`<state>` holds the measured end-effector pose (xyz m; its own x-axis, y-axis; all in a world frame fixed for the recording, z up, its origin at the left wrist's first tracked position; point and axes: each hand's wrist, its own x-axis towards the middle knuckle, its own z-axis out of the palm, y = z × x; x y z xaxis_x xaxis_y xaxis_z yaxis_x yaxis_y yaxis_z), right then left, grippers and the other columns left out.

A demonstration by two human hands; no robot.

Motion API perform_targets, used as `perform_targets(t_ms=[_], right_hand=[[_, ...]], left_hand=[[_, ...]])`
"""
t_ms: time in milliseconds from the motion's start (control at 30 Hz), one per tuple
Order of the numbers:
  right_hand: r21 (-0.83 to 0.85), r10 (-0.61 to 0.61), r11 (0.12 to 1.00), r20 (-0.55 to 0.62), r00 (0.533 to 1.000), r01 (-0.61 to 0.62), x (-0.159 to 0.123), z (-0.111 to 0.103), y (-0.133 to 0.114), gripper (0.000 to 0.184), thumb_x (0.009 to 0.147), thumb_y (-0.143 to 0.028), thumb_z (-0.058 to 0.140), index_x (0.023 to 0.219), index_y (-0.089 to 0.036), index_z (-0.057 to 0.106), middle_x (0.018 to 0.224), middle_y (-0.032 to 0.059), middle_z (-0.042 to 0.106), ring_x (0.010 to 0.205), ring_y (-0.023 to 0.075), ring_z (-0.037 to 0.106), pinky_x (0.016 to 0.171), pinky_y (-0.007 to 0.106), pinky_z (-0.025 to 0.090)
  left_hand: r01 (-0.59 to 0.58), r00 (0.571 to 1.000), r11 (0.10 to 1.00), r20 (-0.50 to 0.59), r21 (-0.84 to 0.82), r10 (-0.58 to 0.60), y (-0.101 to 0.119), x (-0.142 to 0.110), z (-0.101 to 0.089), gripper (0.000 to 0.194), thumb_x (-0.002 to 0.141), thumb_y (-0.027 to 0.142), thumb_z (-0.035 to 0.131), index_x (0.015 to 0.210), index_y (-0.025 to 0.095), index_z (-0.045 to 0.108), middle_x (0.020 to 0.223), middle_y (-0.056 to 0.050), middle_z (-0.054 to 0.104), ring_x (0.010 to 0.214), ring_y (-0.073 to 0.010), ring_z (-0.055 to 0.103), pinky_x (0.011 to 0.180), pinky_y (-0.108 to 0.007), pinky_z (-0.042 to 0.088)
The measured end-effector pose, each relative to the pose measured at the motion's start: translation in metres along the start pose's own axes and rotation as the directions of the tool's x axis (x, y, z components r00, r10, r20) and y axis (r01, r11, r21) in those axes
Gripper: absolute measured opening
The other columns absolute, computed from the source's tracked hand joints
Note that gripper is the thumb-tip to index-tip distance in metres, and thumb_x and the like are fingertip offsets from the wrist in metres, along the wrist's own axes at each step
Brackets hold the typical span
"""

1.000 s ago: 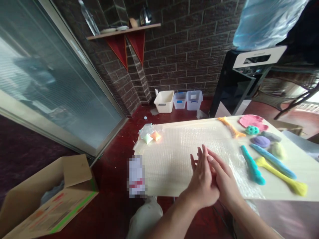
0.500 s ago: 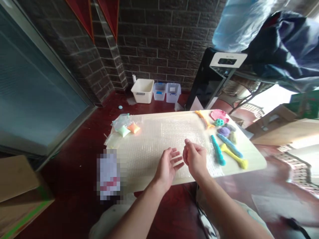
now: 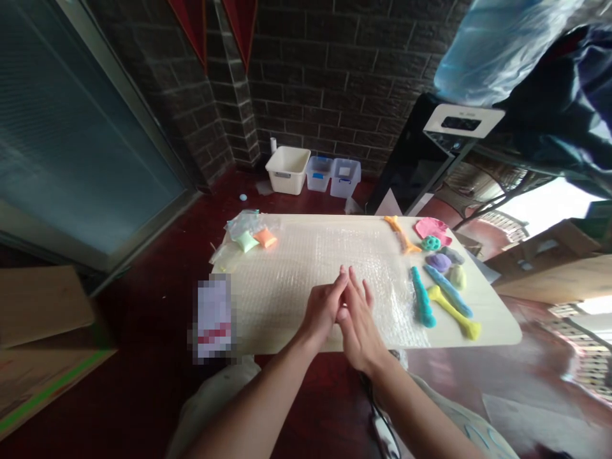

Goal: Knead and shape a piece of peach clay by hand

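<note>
My left hand (image 3: 322,310) and my right hand (image 3: 358,325) are pressed together, palm towards palm, above the near edge of the table. The fingers of my right hand stretch forward against the left fingers. Anything between the palms is hidden. Beneath them lies a sheet of bubble wrap (image 3: 282,280) on the pale table (image 3: 497,325). Right of my hands are modelled clay-like pieces: a teal stick (image 3: 421,298), a yellow bone shape (image 3: 454,313), a blue stick (image 3: 448,291), an orange bone shape (image 3: 401,234), a purple lump (image 3: 438,262), a pink flat piece (image 3: 433,229) and a green ball (image 3: 431,243).
Green (image 3: 247,241) and orange packets (image 3: 266,238) lie by clear plastic bags at the table's far left. Beyond stand a white bin (image 3: 288,171), two clear tubs (image 3: 345,178) and a water dispenser (image 3: 406,153). A cardboard box (image 3: 48,319) is at left.
My hands have come together from apart; the left was spread and the right curled closed. The view has shifted slightly left.
</note>
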<state>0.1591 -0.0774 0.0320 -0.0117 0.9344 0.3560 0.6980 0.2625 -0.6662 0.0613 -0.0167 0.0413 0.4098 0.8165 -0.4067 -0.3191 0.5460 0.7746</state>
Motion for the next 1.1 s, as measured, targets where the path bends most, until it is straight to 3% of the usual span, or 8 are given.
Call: perform_targets(t_ms=[133,267,400,600,700,800,967,1100], right_hand=[[0.405,0.309,0.895,-0.263,0.914,-0.186,0.016,-0.021,0.015,0.057,0.109,-0.057,0.031,0.152,-0.025,0.049,0.16,0.0157,0.051,0.148,0.0347,0.048,0.118,0.058,0.042],[0.714,0.564,0.632,-0.155,0.811,-0.303,0.02,-0.027,0.029,0.054,0.103,-0.066,0.036,0.126,-0.024,0.062,0.137,0.0173,0.066,0.118,0.0337,0.07,0.092,0.049,0.059],[0.758,0.621,0.529,-0.04,0.783,-0.381,0.012,-0.023,0.03,0.058,0.099,-0.073,0.04,0.117,-0.024,0.065,0.133,0.0173,0.068,0.107,0.033,0.073,0.084,0.046,0.061],[0.718,0.568,0.582,-0.023,0.823,-0.382,0.006,-0.028,0.021,0.057,0.101,-0.071,0.042,0.112,-0.022,0.07,0.127,0.0156,0.071,0.102,0.0306,0.073,0.083,0.043,0.059],[0.729,0.572,0.558,0.008,0.82,-0.397,0.007,-0.025,0.018,0.055,0.1,-0.071,0.046,0.111,-0.023,0.07,0.129,0.0148,0.07,0.105,0.0312,0.072,0.086,0.044,0.059],[0.819,0.621,0.358,0.149,0.769,-0.448,0.01,-0.015,0.016,0.053,0.097,-0.071,0.049,0.11,-0.024,0.068,0.128,0.0145,0.072,0.108,0.033,0.072,0.086,0.047,0.061],[0.854,0.608,0.144,0.322,0.726,-0.5,0.02,-0.004,0.011,0.065,0.091,-0.082,0.043,0.094,-0.023,0.07,0.102,0.0146,0.079,0.101,0.0346,0.076,0.08,0.046,0.061],[0.917,0.69,0.046,0.258,0.676,-0.396,0.028,-0.001,0.003,0.058,0.084,-0.079,0.062,0.081,-0.022,0.071,0.08,0.0093,0.077,0.08,0.029,0.076,0.07,0.04,0.06]], left_hand=[[0.035,0.999,0.996,-0.005,-0.079,-0.036,0.015,0.016,-0.004,0.044,0.076,0.052,0.084,0.068,0.016,0.061,0.057,0.002,0.055,0.046,-0.0104,0.051,0.041,-0.024,0.037],[0.178,0.983,0.922,0.029,-0.344,-0.179,0.031,0.028,-0.004,0.048,0.077,0.047,0.088,0.068,0.018,0.051,0.055,0.008,0.046,0.041,-0.0041,0.041,0.035,-0.016,0.022],[0.23,0.97,0.865,0.035,-0.446,-0.24,0.04,0.024,-0.007,0.048,0.088,0.046,0.08,0.067,0.017,0.049,0.055,0.008,0.046,0.035,-0.0004,0.03,0.032,-0.015,0.009],[0.091,0.996,0.888,0.046,-0.451,-0.079,0.034,0.022,-0.005,0.041,0.086,0.05,0.077,0.069,0.016,0.061,0.062,0.003,0.057,0.046,-0.007,0.05,0.04,-0.019,0.033],[-0.035,0.999,0.968,0.001,-0.25,0.036,0.022,0.024,-0.001,0.047,0.087,0.052,0.071,0.058,0.017,0.059,0.054,0.001,0.054,0.045,-0.0107,0.049,0.044,-0.025,0.035],[-0.252,0.968,0.962,0.012,0.102,0.253,0.008,0.016,0.004,0.055,0.096,0.058,0.057,0.06,0.017,0.065,0.052,-0.002,0.056,0.048,-0.0138,0.052,0.055,-0.028,0.042],[-0.507,0.86,0.717,0.33,0.479,0.388,-0.004,-0.009,0.012,0.053,0.106,0.051,0.036,0.119,0.017,0.075,0.11,-0.012,0.077,0.107,-0.0293,0.07,0.098,-0.041,0.05],[-0.603,0.798,0.438,0.497,0.667,0.342,-0.009,-0.015,0.008,0.067,0.108,0.054,0.028,0.161,0.016,0.042,0.165,-0.014,0.047,0.162,-0.0323,0.024,0.132,-0.052,0.01]])
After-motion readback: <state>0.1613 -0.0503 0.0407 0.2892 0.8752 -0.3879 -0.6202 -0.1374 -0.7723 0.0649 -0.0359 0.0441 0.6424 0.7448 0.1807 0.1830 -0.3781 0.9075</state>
